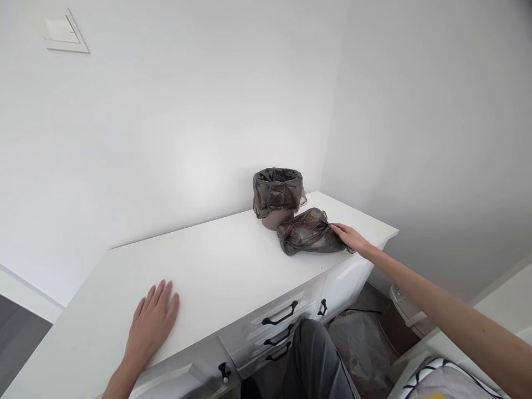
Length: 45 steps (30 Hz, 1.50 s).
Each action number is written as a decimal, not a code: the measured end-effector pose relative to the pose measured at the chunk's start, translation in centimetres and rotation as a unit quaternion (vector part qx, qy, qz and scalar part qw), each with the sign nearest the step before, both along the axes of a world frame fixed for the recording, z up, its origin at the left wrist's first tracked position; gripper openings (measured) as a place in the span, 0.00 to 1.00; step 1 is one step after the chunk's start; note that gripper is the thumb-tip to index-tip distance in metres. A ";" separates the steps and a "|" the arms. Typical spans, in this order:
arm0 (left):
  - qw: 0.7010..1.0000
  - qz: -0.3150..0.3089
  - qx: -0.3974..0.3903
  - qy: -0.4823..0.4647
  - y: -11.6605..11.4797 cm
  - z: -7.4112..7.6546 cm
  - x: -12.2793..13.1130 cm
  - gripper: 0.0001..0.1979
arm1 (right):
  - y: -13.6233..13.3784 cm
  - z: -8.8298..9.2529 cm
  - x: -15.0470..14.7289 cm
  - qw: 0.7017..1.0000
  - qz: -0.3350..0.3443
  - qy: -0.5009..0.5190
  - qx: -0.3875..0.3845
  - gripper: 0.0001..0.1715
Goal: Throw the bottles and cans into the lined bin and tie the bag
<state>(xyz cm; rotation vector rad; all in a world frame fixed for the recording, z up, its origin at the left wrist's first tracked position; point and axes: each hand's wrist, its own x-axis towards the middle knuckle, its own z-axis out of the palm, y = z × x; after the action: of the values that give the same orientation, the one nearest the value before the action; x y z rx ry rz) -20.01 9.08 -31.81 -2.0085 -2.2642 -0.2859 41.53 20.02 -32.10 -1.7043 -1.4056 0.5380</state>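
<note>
Gathered at its neck, a filled dark garbage bag (307, 233) lies on its side on the white cabinet top (220, 266). My right hand (350, 237) is closed on the bag's right end, with the fingertips pinching the plastic. Just behind the bag stands a small brown trash can (276, 219), lined with another dark bag (276, 194) folded over its rim. My left hand (152, 318) rests flat on the cabinet top near its left front, fingers spread and holding nothing.
Black handles (280, 314) stick out from the cabinet's front drawers. My knee (318, 354) is close to them. On the floor at right are a clear plastic bag (361, 343) and a brown-and-white appliance (403, 316). Walls border the cabinet behind and to the right.
</note>
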 end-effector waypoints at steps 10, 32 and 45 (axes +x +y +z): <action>1.000 0.001 0.007 -0.011 -0.2 -0.4 -0.1 0.38 | -5.7 -0.7 -5.7 0.972 0.198 0.123 -0.045 0.31; 1.000 -0.003 0.011 -0.021 -0.1 -0.4 -0.2 0.37 | -7.3 -4.8 -11.0 0.977 0.153 -0.051 0.142 0.22; 0.999 -0.019 0.029 -0.021 0.3 -1.5 -0.7 0.35 | -10.3 -1.5 -18.1 0.935 0.311 -0.083 0.151 0.26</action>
<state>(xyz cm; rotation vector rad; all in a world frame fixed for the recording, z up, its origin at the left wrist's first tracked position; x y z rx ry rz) -20.69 9.42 -33.33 -2.0386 -2.2163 -0.3970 23.42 9.70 -33.57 -1.0594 -2.0487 0.4863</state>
